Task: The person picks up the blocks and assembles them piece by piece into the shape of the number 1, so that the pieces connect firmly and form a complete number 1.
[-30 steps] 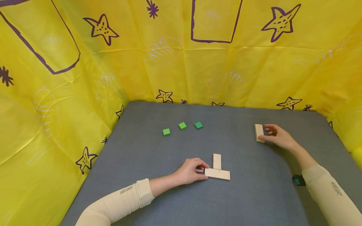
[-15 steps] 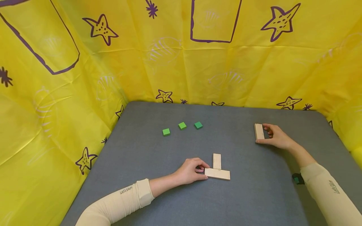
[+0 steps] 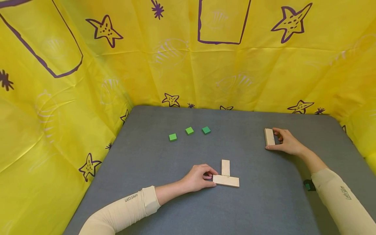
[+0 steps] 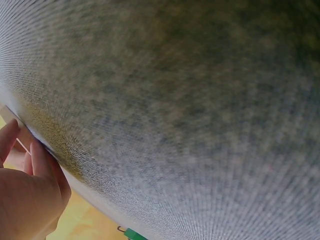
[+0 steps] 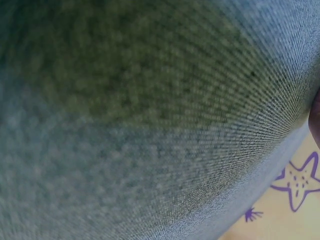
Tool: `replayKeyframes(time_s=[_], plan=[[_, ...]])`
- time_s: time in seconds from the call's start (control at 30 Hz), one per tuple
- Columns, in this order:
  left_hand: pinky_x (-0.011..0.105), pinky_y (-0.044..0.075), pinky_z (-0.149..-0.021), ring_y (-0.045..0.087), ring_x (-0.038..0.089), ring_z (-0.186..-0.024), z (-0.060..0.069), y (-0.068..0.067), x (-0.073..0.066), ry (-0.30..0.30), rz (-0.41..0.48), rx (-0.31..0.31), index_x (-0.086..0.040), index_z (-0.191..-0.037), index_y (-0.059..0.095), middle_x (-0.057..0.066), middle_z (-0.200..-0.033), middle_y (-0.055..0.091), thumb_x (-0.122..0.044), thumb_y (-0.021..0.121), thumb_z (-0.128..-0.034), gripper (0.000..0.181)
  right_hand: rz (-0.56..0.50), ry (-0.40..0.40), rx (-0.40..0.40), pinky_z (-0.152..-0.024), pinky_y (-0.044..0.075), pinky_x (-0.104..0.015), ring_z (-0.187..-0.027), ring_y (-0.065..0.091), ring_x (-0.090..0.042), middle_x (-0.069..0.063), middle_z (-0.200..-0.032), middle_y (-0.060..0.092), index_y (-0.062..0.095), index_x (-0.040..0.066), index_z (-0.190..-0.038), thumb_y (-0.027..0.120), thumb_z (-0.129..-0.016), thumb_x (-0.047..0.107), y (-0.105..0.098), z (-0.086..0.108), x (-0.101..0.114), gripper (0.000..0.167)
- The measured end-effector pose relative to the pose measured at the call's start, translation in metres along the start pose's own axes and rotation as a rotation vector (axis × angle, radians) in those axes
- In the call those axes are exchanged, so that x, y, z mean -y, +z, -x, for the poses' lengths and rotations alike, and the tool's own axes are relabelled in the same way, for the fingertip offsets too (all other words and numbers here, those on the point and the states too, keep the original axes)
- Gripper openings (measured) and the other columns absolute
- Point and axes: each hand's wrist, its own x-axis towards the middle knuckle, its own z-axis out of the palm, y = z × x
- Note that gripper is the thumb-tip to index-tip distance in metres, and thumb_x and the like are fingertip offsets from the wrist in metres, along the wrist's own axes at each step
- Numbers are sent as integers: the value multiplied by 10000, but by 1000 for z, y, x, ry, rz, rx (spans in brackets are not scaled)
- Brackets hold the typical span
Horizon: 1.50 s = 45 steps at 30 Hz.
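In the head view, a pale wooden block (image 3: 227, 181) lies flat, and the thumb and fingers of my left hand (image 3: 197, 178) pinch its left end. A second wooden block (image 3: 225, 167) stands out from its far side, forming a T. Farther right, my right hand (image 3: 289, 142) grips another wooden block (image 3: 269, 137) by its near and far ends, with the thumb at the near one. The left wrist view has my left hand (image 4: 32, 195) at lower left, partly covering the block. Only a sliver of my right hand (image 5: 315, 120) shows in the right wrist view.
Three green squares (image 3: 173, 137) lie toward the back of the grey table (image 3: 164, 209). Yellow cloth (image 3: 176, 75) with purple starfish drawings surrounds the table's back and sides. A small dark object with green on it (image 3: 308, 185) shows beside the right sleeve.
My right thumb has slid from the right block's side to its near end, and the fingers have closed in at the far end. The left hand and its blocks stay put.
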Motion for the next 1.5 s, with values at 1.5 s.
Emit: replayKeyframes(time_s=[1.5], plan=[[116, 512, -779, 582, 46, -851, 0, 1, 2, 5, -3, -2, -37, -1030, 715, 24, -929, 627, -47, 814, -786, 264, 8, 32, -199, -822, 438, -557, -1034, 467, -446, -335, -1251, 412, 316, -173, -1376, 845, -746, 391, 23, 7, 30, 997]])
